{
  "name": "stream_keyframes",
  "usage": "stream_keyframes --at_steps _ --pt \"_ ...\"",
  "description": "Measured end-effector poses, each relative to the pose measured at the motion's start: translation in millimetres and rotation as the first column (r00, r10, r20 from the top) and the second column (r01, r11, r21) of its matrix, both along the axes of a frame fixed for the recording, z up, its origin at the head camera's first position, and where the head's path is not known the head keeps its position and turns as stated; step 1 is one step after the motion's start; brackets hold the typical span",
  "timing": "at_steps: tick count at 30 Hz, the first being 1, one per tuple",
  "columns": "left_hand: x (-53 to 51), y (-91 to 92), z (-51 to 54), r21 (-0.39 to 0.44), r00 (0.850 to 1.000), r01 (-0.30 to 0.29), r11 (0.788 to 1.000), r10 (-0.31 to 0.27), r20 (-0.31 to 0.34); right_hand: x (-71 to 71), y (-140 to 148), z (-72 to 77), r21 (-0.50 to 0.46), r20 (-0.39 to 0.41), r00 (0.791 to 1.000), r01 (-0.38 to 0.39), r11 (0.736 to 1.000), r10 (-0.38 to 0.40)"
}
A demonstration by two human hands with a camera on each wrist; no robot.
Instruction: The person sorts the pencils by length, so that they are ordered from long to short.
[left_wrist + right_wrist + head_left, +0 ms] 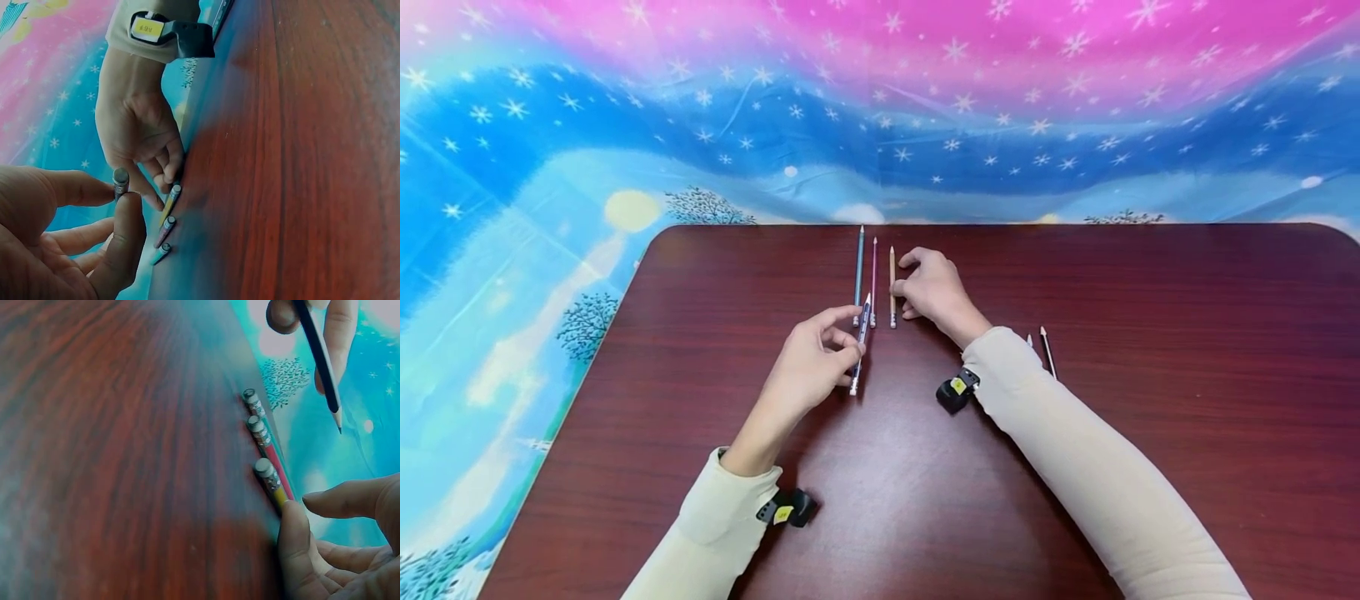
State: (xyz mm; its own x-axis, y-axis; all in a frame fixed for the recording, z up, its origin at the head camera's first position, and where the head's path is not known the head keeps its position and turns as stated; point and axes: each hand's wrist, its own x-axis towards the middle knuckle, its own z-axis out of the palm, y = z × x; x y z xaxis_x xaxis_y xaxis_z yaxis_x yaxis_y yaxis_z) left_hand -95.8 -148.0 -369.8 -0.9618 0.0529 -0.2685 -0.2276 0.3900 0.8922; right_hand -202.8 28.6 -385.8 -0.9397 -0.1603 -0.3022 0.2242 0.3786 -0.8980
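My left hand pinches a dark blue pencil between thumb and fingers, its sharpened tip pointing away from me. In the right wrist view this pencil is above the table with its tip downward. My right hand is at the right side of a yellow pencil; its thumb touches the pencil, and the index finger stands apart from it. Left of the yellow one lie a pink pencil and a light blue pencil, roughly parallel, eraser ends toward me.
Two more pencils, one of them a black pencil, lie partly hidden behind my right sleeve. The dark wooden table has its far edge close beyond the pencil tips. A snowflake-patterned cloth hangs behind it.
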Motion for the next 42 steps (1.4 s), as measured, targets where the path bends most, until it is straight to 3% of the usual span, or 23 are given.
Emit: stream_keyframes --at_steps 9,20,28,39,42 --pt "-14.3 5.3 3.4 -0.006 1.0 -0.007 1.0 0.007 -0.011 11.7 16.2 10.0 -0.039 -0.005 1.0 -0.027 0.999 0.027" --pt "-35.1 13.5 5.0 0.018 1.0 -0.005 1.0 0.006 -0.02 28.3 37.9 21.7 0.038 -0.074 0.994 -0.078 0.996 0.081" --pt "-53.9 31.4 0.6 0.03 1.0 -0.019 0.999 0.02 -0.022 39.6 61.6 26.7 0.072 -0.097 0.991 -0.086 0.994 0.093" --pt "-74.5 54.6 -2.4 -0.105 0.997 -0.022 0.994 0.014 -0.081 54.1 92.7 27.7 0.131 -0.117 0.986 -0.102 0.986 0.117" --pt "-78.6 59.5 -1.9 -0.102 0.997 -0.025 0.994 0.017 -0.071 58.1 99.3 29.5 0.149 -0.108 0.987 -0.106 0.983 0.122"
